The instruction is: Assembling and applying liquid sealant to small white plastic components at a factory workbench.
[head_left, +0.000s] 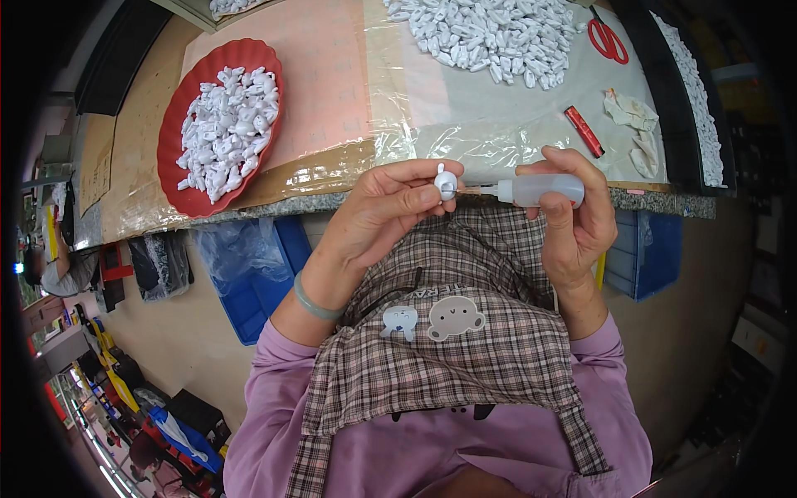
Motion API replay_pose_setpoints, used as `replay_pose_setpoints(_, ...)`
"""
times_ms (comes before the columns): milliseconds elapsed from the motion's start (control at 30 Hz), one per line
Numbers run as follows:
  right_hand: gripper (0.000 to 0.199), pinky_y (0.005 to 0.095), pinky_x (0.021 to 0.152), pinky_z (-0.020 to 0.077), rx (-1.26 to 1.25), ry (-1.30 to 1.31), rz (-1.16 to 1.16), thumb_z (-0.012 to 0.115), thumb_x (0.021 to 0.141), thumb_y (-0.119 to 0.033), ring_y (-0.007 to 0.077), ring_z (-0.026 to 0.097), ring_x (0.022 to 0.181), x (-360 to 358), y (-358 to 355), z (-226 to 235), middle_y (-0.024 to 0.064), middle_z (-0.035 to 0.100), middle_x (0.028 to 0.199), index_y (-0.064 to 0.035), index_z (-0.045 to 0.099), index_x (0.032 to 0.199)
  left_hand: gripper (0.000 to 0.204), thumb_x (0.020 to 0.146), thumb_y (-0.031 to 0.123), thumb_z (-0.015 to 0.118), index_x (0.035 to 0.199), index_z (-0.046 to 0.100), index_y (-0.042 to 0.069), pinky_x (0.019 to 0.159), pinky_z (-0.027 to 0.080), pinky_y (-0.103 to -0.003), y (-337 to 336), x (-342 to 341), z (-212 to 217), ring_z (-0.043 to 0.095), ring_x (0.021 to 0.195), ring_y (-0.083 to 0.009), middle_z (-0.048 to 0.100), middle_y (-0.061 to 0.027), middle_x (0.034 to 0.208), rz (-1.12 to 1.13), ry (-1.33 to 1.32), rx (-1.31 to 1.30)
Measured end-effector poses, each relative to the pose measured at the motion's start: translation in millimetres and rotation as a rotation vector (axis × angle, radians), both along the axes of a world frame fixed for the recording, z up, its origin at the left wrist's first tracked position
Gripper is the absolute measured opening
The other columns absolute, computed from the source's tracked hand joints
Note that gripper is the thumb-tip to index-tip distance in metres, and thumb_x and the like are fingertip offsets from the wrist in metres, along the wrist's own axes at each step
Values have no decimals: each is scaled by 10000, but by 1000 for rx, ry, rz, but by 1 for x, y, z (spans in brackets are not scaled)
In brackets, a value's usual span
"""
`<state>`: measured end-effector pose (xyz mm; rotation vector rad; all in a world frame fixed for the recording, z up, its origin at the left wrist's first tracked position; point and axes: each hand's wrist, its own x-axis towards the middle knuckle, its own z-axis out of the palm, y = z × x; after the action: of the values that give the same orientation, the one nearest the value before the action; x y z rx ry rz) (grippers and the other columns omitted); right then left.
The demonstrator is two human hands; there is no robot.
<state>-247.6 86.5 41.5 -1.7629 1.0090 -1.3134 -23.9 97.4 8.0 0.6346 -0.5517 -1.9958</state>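
Between the thumb and fingers of my left hand (386,199) is a small white plastic figure piece (446,181) with a rounded body and an ear-like tip. My right hand (581,216) is closed around a translucent squeeze bottle (544,190), held sideways. Its thin needle-like nozzle points left and meets the white piece, or nearly so; I cannot tell whether they touch. Both hands are just off the table's near edge, above my checked apron. To the left, a red scalloped tray (172,149) holds many similar white pieces.
A large heap of white parts (490,37) lies at the table's far side. Red-handled scissors (608,41), a red tube-shaped object (584,132) and a crumpled cloth or tissue (635,124) lie at right. Blue bins (241,303) stand below the table. A person (66,270) is at far left.
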Motion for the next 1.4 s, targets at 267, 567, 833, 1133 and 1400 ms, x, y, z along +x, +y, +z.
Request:
replay_pose_setpoints(267,353,227,627,511,-16,-43,-26,602,922,-220,154,667,743,1,1,1,142,678,898,43,549,1152,330,865,45,634,1180,582,-37,814,526,-251,2,-1,-5,645,896,-177,652,-136,1021,-17,40,-20)
replay_pose_setpoints(567,373,223,579,492,-196,125,-22,550,953,-248,117,593,663,-1,4,1,170,659,947,33,496,1194,240,864,21,626,1099,590,-6,805,572,-286,2,0,-4,670,915,-223,648,-180,1032,-33,55,-12)
replay_pose_setpoints(833,350,300,676,539,-340,220,-7,587,930,-206,245,674,808,-1,5,6,179,634,979,47,517,1161,191,858,-14,617,1044,581,8,812,575,-293,2,-1,-5,671,917,-233,648,-172,1023,8,50,-14)
replay_pose_setpoints(1133,398,304,631,533,-447,290,-32,697,836,-194,260,659,752,2,3,7,145,673,946,16,535,1133,205,855,8,634,1052,582,15,815,570,-290,1,1,-6,665,934,-229,648,-159,1023,54,-3,-23)
replay_pose_setpoints(1400,337,266,614,514,-209,162,-4,607,921,-209,197,645,727,0,1,1,176,635,977,36,522,1136,213,857,21,639,1061,580,10,816,567,-283,-3,0,-5,664,927,-219,646,-161,1032,55,13,0)
